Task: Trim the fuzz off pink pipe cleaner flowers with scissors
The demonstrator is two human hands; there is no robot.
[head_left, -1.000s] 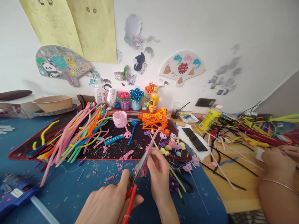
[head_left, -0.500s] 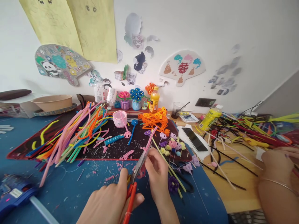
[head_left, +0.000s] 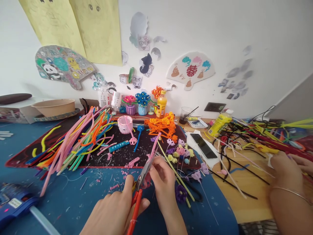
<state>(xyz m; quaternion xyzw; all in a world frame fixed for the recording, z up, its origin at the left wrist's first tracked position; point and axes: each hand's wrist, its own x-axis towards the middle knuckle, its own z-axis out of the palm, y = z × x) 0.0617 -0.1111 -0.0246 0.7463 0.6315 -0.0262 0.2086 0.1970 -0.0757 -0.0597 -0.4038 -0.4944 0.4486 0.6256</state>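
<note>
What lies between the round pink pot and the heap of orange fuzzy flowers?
Mainly a blue fuzzy flower, on the dark mat; the head view shows it.

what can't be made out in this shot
Head view, all:
Pink fuzzy looped piece: partly hidden by the red-handled metal scissors and the right hand.
Scissor handles: partly behind the left hand.
Blue plastic glue gun: cut off by the left edge.
Yellow paper drawings: cut off by top edge.
White-labelled clear bottle: print too small.

Scissors (head_left: 141, 179) (lower centre), pipe cleaners (head_left: 71, 137) (centre left) and glue gun (head_left: 19, 204) (lower left) indicate a craft workspace.
</note>
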